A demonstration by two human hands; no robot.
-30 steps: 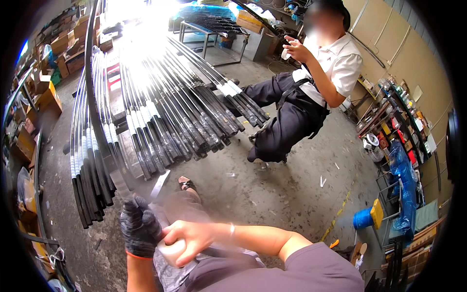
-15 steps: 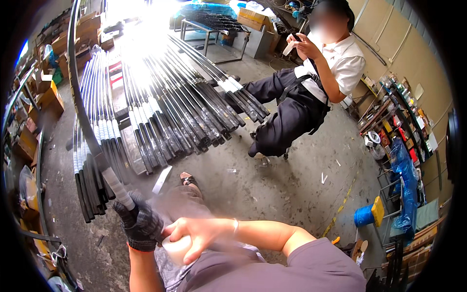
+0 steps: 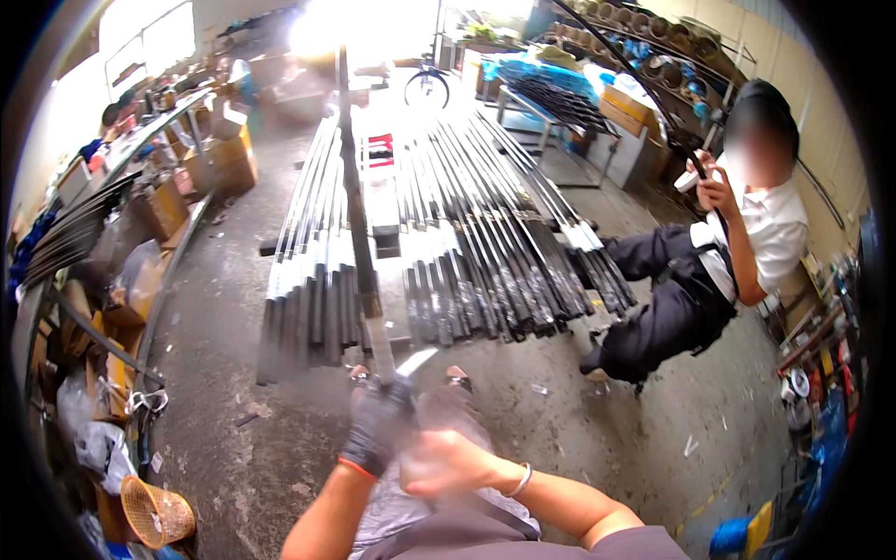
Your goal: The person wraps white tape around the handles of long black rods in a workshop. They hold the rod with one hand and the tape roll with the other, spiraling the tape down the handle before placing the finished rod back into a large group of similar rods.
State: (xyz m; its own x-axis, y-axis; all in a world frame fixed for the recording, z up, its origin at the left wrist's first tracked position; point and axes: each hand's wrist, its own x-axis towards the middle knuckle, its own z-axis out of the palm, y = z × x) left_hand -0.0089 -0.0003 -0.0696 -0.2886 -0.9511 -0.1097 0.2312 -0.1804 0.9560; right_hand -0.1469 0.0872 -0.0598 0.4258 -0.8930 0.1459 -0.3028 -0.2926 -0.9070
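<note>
My left hand (image 3: 381, 429), in a dark knitted glove with an orange cuff, is wrapped round the lower end of a long black pole (image 3: 359, 224). The pole stands steeply upward away from me, and a whitish tape wrapping (image 3: 379, 347) covers it just above the glove. A loose white strip (image 3: 415, 362) sticks out beside it. My bare right hand (image 3: 448, 464), a bracelet on its wrist, is closed close beside the glove and smeared by motion. The roll of white tape in it, plain half a second ago, is mostly hidden now.
Many similar black poles (image 3: 485, 271) lie side by side on a rack ahead. At the right a seated person (image 3: 747, 205) in a white shirt handles another pole. Shelving with cartons (image 3: 224, 163) lines the left; an orange basket (image 3: 159, 511) sits at lower left.
My view has swung left and up, so the rack and the person appear farther right. The pole in my left hand now stands more upright in view. My right hand remains beside the glove.
</note>
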